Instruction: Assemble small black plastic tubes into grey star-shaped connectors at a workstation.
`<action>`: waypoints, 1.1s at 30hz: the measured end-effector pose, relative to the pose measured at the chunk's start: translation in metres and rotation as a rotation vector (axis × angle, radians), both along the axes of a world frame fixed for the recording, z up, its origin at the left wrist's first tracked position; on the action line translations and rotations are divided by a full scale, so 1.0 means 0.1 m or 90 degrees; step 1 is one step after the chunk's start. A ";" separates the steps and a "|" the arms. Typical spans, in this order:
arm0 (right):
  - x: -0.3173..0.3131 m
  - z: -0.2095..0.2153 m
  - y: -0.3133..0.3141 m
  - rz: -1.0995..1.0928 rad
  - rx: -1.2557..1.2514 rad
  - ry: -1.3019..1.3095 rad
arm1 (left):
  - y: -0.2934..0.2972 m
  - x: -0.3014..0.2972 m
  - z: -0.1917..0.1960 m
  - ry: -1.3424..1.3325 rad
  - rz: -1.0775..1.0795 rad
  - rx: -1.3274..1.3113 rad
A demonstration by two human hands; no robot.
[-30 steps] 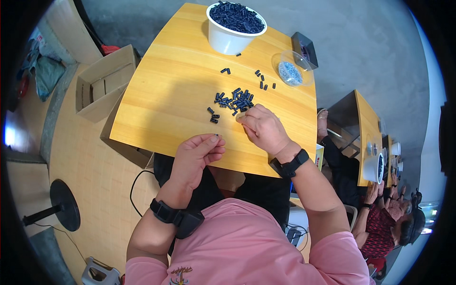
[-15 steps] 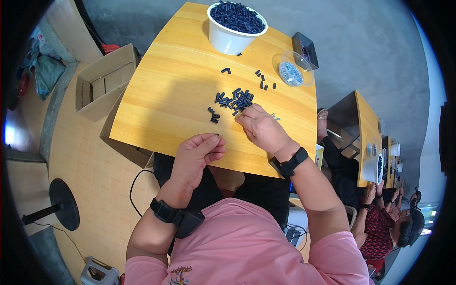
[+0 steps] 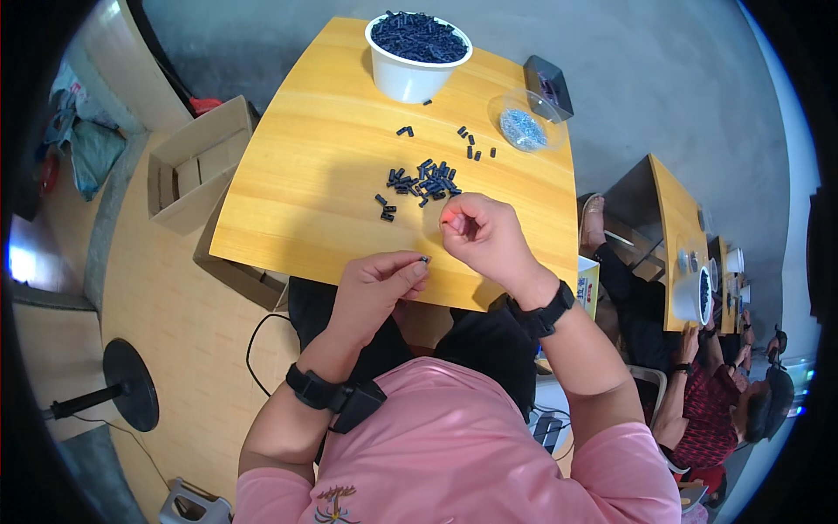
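My left hand (image 3: 377,286) is at the table's near edge, with a small black piece (image 3: 424,259) pinched between thumb and forefinger; its end shows at the fingertips. Just beyond it and to the right, my right hand (image 3: 485,237) is closed in a pinch above the table. Whatever lies in that pinch is too small to make out. Past the right fingertips lies a loose pile of short black cylindrical pieces (image 3: 429,181). Several more such pieces are scattered farther back on the wooden table (image 3: 297,166).
A white bucket (image 3: 408,80) heaped with black pieces stands at the far edge. To its right are a clear bowl (image 3: 524,129) of small silvery parts and a dark tray (image 3: 550,89). Cardboard boxes (image 3: 201,162) flank the table's left side. Another person (image 3: 711,410) sits at a table on the right.
My right hand has drawn back from the pile, its fingertips now off the pieces. My left hand has turned and moved slightly right, bringing the black piece nearer the right hand.
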State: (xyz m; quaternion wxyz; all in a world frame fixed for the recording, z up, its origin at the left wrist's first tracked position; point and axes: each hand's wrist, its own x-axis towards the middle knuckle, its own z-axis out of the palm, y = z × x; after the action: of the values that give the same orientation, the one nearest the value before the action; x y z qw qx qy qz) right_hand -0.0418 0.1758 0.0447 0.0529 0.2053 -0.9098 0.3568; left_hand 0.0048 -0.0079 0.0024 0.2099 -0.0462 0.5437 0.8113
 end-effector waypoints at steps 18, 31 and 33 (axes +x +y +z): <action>0.58 0.11 0.16 -0.034 -0.577 -0.335 | 0.24 0.20 0.25 0.054 -0.045 -0.013; 0.68 0.04 0.16 -0.089 -0.619 -0.325 | 0.28 0.23 0.35 0.045 -0.071 -0.007; 0.68 0.04 0.16 -0.093 -0.631 -0.325 | 0.29 0.23 0.33 0.043 -0.072 -0.007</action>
State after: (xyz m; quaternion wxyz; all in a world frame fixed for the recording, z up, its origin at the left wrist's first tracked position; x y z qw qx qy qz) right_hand 0.0266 0.1913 0.0491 -0.0544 -0.0005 -0.6292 0.7753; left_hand 0.0280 0.0209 0.0355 0.2369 0.0109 0.5567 0.7961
